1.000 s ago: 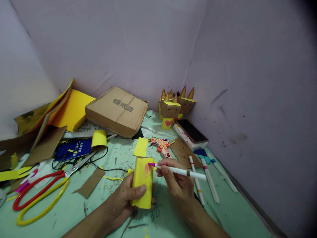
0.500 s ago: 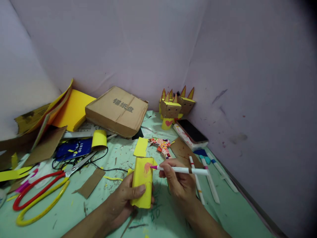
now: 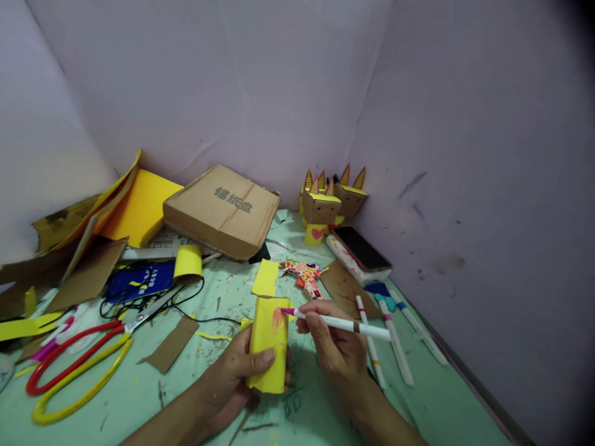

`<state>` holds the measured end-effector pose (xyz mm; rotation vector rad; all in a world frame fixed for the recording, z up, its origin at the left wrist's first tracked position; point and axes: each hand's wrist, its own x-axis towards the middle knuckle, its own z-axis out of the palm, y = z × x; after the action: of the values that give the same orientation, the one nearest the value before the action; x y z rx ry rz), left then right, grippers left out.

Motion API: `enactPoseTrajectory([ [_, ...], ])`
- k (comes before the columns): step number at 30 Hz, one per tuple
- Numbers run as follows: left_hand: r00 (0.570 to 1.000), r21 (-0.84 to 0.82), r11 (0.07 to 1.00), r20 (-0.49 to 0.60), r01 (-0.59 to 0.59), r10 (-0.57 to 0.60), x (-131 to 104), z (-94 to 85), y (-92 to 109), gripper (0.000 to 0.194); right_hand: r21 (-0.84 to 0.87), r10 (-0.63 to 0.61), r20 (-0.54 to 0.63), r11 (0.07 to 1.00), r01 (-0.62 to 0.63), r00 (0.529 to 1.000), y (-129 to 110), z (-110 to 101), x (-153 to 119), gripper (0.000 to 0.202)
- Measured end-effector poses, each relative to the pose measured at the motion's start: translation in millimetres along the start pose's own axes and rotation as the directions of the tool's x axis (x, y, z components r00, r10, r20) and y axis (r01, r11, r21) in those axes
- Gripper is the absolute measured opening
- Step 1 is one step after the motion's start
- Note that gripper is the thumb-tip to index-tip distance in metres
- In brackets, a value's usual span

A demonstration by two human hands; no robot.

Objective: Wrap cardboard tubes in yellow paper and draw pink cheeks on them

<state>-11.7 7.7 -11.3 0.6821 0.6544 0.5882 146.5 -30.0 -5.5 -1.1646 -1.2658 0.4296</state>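
Observation:
My left hand (image 3: 239,375) is closed around a yellow paper tube (image 3: 268,359), with the thumb across its front and the other fingers mostly behind it. A pinkish-orange patch of colour (image 3: 277,317) marks the tube's upper right part. In my right hand (image 3: 337,347) is a white marker pen (image 3: 356,325) with a magenta tip, pinched between thumb and fingers. The tip is at the upper edge of the coloured patch. Just behind the tube lie a yellow paper piece (image 3: 264,277) and a colourful patterned paper piece (image 3: 304,274).
Scissors (image 3: 83,365) with red and yellow handles lie left, near a yellow paper roll (image 3: 188,263). A cardboard box (image 3: 222,210) sits behind. Cardboard figures with pointed ears (image 3: 321,209) stand at the back, near a phone (image 3: 360,248). Several markers (image 3: 395,341) lie right.
The marker's tip has shifted slightly towards the top of the coloured patch, and its back end sits lower. My left hand keeps its hold on the tube. The whole view has shifted slightly.

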Motion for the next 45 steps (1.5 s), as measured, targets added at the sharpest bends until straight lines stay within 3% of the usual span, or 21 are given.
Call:
enactPoseTrajectory([
  [11,1.0,-0.033,0.999,-0.007,0.016,-0.016,-0.9,0.7,2.2,0.044,-0.021,0.016,0.041,1.0,-0.015,0.999,-3.2,-0.8,0.2,0.02],
  [17,1.0,-0.02,1.0,-0.019,0.021,-0.021,-1.3,0.9,2.6,0.046,0.008,0.022,-0.016,1.0,-0.022,1.0,-1.2,-0.2,0.5,0.018],
  [37,1.0,-0.036,0.999,-0.01,0.026,-0.026,-0.7,1.9,3.3,0.049,0.021,0.067,0.033,0.997,-0.068,0.997,2.4,-1.6,-1.0,0.022],
  [45,0.999,-0.032,0.999,-0.013,0.029,-0.03,0.4,-0.2,2.3,0.052,0.03,0.069,-0.007,0.997,-0.069,0.998,3.0,-0.8,-1.3,0.017],
])
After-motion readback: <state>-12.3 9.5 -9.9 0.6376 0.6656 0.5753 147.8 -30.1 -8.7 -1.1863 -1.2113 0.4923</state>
